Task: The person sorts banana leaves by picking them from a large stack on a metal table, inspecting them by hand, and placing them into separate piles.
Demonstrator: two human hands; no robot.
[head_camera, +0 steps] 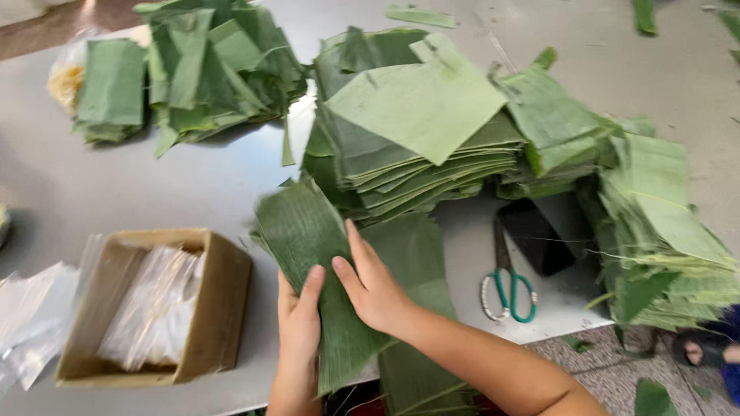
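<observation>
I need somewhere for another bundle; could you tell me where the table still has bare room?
Bare table lies between the cardboard box and the dark leaf pile. A smaller patch lies beside the scissors. It is crowded from the cut leaf stacks to the right-edge stack, and around both hands.

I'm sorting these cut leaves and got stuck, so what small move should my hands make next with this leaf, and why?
Probably slide the top leaf forward off the leaf beneath. Both hands, left hand and right hand, lie flat on it, nothing pinched, and it sits askew over the table edge, short of the stacked leaves.
</observation>
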